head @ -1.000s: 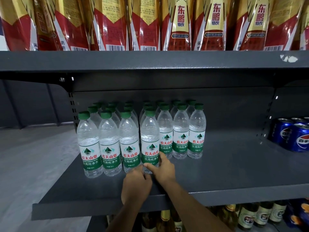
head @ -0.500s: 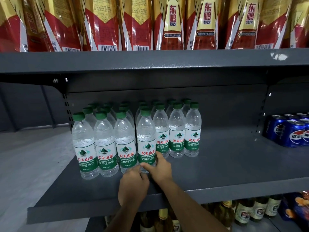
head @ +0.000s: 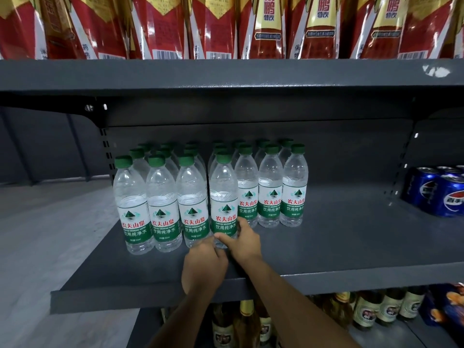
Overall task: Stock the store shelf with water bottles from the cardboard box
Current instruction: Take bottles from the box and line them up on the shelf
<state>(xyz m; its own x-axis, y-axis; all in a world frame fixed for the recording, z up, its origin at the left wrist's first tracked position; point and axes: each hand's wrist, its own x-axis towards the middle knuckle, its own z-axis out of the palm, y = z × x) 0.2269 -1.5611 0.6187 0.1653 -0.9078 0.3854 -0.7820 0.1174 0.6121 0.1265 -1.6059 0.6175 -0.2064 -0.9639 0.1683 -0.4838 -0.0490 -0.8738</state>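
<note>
The head view looks at a dark grey store shelf (head: pixel 351 247) in the middle of the frame. Water bottles with green caps and green and white labels stand on it, left of the middle. The front row has four bottles side by side. Three more stand to the right of them, set a little further back. More green caps show behind these in rows, but they hide each other, so I cannot count them all.

The fourth water bottle (head: pixel 223 197) in the front row, counting from the left, stands upright near the middle of the frame. It touches the bottle on its left. Both hands are at its bottom. The right hand (head: pixel 242 241) has its thumb across the front of the bottle's base and its fingers curled round the right side, so it holds the bottle. The left hand (head: pixel 203 266) is just below and left of it, with its fingers bent against the base of the same bottle. The back of the hand hides the fingertips, so I cannot tell how tightly it grips.

At the right edge of the frame, on the same shelf, stand blue cola cans (head: pixel 437 194). About four can tops show, well apart from the water.

Along the top of the frame, the shelf above carries a row of red and gold drink packs (head: pixel 271 28). At the bottom, the shelf below holds glass bottles (head: pixel 364 312) with pale labels.
</note>
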